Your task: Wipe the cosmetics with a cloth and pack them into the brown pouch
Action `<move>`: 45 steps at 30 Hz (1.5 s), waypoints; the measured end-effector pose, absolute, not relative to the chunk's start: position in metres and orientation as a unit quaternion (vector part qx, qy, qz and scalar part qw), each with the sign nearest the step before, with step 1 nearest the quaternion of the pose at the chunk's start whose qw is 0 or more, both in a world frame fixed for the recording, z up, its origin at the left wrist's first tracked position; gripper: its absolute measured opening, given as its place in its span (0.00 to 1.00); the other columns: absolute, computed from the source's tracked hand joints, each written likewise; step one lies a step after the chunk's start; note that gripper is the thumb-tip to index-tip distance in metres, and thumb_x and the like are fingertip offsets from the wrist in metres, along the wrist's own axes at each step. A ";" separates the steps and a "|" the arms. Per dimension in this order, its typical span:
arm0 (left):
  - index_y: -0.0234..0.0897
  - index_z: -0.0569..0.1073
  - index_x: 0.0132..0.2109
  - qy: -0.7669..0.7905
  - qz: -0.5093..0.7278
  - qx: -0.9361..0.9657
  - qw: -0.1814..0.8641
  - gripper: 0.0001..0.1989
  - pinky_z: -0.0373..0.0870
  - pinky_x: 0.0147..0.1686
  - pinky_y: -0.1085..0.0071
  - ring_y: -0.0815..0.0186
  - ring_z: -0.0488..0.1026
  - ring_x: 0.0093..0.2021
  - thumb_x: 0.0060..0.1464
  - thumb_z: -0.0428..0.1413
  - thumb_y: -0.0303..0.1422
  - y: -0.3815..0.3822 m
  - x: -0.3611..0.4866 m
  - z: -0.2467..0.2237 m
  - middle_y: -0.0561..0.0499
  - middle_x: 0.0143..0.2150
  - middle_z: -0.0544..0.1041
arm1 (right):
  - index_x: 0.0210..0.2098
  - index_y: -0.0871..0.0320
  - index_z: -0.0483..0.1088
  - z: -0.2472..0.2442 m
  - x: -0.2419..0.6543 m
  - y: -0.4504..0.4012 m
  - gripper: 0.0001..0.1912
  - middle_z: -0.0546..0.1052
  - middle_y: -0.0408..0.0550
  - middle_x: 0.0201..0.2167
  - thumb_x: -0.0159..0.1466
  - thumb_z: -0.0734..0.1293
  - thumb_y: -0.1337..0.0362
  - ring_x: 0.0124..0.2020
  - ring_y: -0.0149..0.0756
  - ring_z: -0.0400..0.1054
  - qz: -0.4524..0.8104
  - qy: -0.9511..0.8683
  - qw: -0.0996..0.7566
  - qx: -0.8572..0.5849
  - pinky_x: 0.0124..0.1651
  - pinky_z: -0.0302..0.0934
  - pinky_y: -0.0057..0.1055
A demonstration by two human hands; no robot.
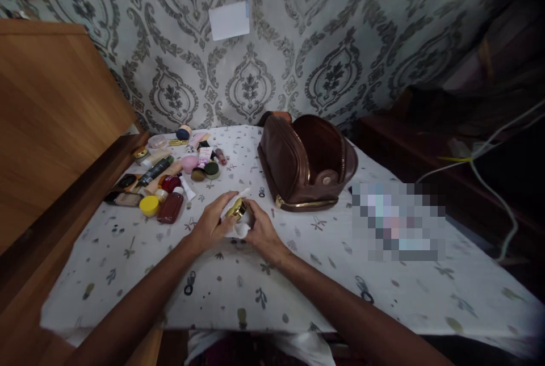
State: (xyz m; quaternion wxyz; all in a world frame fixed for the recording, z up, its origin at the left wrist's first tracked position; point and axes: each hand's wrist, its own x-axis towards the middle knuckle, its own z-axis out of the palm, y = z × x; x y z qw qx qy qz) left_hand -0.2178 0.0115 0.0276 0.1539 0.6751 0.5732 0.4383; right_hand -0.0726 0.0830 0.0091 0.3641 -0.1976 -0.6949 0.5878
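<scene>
Above the middle of the table, my left hand (213, 219) is closed round a small round gold container (237, 209), which looks like a cosmetic jar. A crumpled white tissue or wipe (239, 231) lies about the container, against both hands. My right hand (264, 232) is closed on the right part of that tissue, its fingertips near the container. Behind the hands and to the right stands a brown leather toiletry bag (279, 156), its zipped top gaping wide. The underside of the container is hidden by the tissue and fingers.
Cosmetics crowd the table's back left, among them a yellow-lidded jar (149, 205), a dark red bottle (171, 209) and a pink sponge (189, 163). A blurred-out item (395, 221) lies right of the bag. A wooden panel (55, 116) borders the left; cables (502, 196) hang at right.
</scene>
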 end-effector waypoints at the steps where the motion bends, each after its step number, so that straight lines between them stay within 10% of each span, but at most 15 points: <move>1: 0.33 0.64 0.60 0.578 0.418 0.688 0.130 0.29 0.65 0.55 0.62 0.54 0.70 0.56 0.61 0.46 0.50 0.011 -0.220 0.026 0.38 0.57 0.72 | 0.49 0.59 0.64 0.009 -0.072 0.082 0.28 0.75 0.48 0.44 0.49 0.69 0.65 0.46 0.41 0.69 0.585 -0.698 0.361 -0.201 0.51 0.63 0.36; 11: 0.37 0.71 0.36 0.651 0.270 0.692 -0.153 0.20 0.60 0.24 0.72 0.67 0.72 0.24 0.66 0.43 0.44 0.005 -0.214 0.028 0.53 0.24 0.74 | 0.51 0.58 0.62 0.003 -0.069 0.081 0.28 0.72 0.52 0.48 0.50 0.69 0.69 0.50 0.44 0.67 0.489 -0.747 0.374 -0.251 0.55 0.61 0.40; 19: 0.38 0.66 0.23 0.553 0.312 0.718 -0.284 0.18 0.54 0.25 0.71 0.71 0.62 0.22 0.63 0.51 0.31 -0.001 -0.204 0.038 0.55 0.20 0.65 | 0.51 0.57 0.62 0.002 -0.069 0.081 0.32 0.71 0.51 0.46 0.47 0.71 0.72 0.49 0.45 0.66 0.427 -0.793 0.360 -0.245 0.54 0.61 0.42; 28: 0.40 0.73 0.33 0.556 0.312 0.749 -0.177 0.11 0.63 0.37 0.65 0.61 0.65 0.37 0.61 0.50 0.35 -0.001 -0.198 0.042 0.45 0.36 0.73 | 0.40 0.56 0.65 0.011 -0.066 0.075 0.13 0.69 0.48 0.36 0.54 0.65 0.68 0.39 0.43 0.64 0.400 -0.830 0.339 -0.191 0.42 0.62 0.38; 40: 0.39 0.57 0.27 0.654 0.472 0.554 0.209 0.20 0.57 0.29 0.71 0.68 0.59 0.26 0.64 0.42 0.45 0.010 -0.213 0.044 0.57 0.24 0.58 | 0.51 0.57 0.64 0.010 -0.070 0.076 0.30 0.71 0.50 0.45 0.48 0.72 0.69 0.46 0.44 0.67 0.443 -0.813 0.313 -0.212 0.51 0.62 0.40; 45: 0.37 0.68 0.41 0.638 0.461 0.590 0.181 0.18 0.65 0.38 0.68 0.63 0.69 0.36 0.61 0.45 0.48 0.009 -0.214 0.036 0.51 0.34 0.71 | 0.52 0.58 0.63 0.007 -0.069 0.082 0.33 0.72 0.53 0.48 0.48 0.74 0.66 0.50 0.46 0.67 0.464 -0.784 0.350 -0.218 0.55 0.60 0.42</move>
